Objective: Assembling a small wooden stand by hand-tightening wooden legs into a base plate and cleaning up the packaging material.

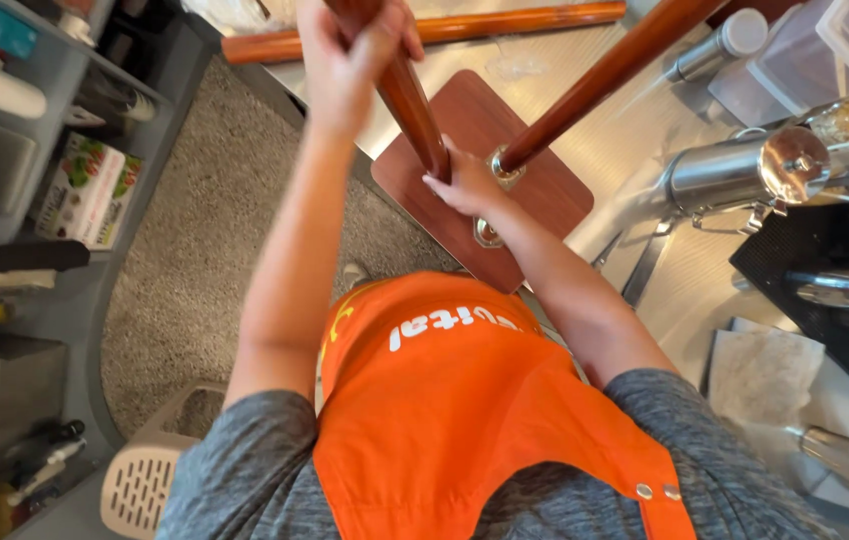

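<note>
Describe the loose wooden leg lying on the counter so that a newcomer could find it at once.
Start at the metal counter, where a square wooden seat board lies with two legs standing up from it. Beyond the board, along the counter's far edge, lies the loose leg. It alone lies flat and unattached, with no hand on it.

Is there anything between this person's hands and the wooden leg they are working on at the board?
Nothing visible. The left hand already grips the wooden leg high up, and the right hand rests at its foot on the wooden board. A second leg stands beside it, apart from both hands.
</note>
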